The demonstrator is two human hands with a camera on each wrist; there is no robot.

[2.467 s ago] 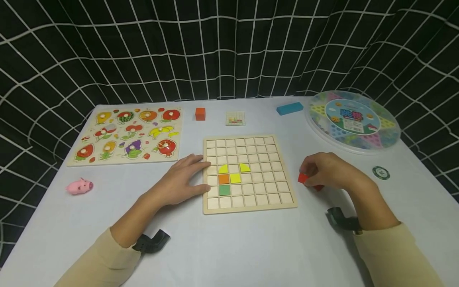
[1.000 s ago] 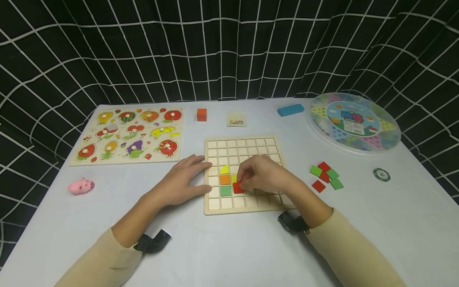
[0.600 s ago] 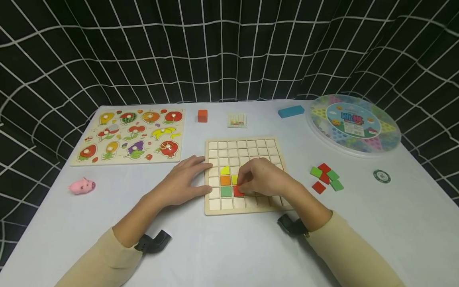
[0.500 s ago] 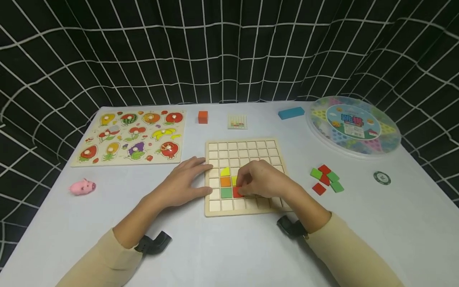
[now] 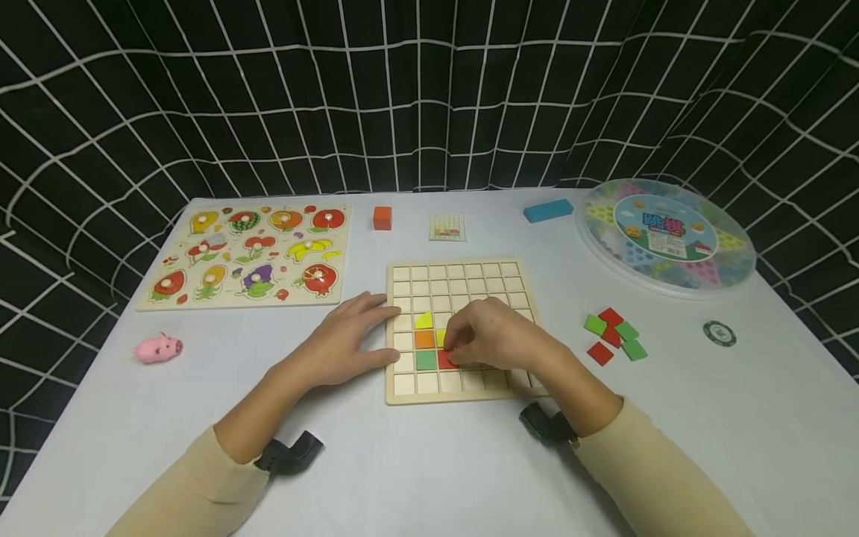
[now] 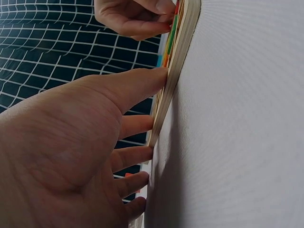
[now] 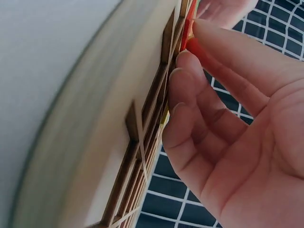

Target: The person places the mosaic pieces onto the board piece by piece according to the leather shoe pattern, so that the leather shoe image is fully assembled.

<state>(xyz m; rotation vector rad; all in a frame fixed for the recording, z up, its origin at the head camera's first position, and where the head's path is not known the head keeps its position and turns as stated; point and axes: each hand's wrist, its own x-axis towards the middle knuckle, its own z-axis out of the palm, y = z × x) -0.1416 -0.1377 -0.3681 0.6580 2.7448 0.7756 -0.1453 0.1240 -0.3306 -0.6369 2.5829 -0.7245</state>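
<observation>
Fingers of right hand (image 5: 493,335) pinch red tile (image 5: 446,361); left hand (image 5: 344,337) flat, relaxed.

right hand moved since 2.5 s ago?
Yes. The right hand went leftward from the bare table onto the wooden grid board, fingers now on the red tile beside the green tile.

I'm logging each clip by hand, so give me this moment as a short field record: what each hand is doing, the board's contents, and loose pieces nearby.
left hand: flat, fingers against the left edge of the grid board
right hand: fingertips on the red tile, in the cell right of the green tile
other tiles on board: orange tile, yellow quarter-round piece
loose tiles: red and green, on the table right of the board
elsewhere: fruit puzzle, pink pig
</observation>
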